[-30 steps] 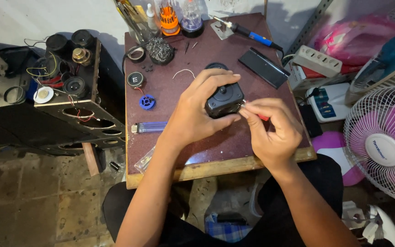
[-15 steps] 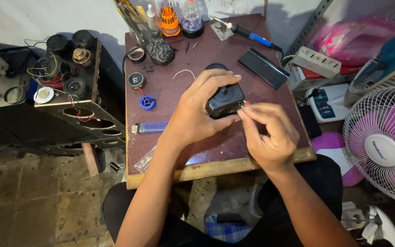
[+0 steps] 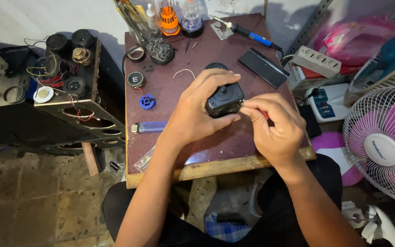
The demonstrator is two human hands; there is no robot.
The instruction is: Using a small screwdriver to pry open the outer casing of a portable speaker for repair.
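The left hand [image 3: 197, 116] wraps around a small black motor [image 3: 225, 98], holding it just above the brown surface [image 3: 170, 151]. The right hand [image 3: 273, 128] is right beside it. Its grip pinches a thin red-handled tool [image 3: 264, 114], which points left at the motor's side. Fingers hide the tool's tip and most of the motor.

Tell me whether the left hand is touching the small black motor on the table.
Touching. The head view shows the left hand wrapped around the small black motor, its fingers over the top and the thumb pressed against its lower side.
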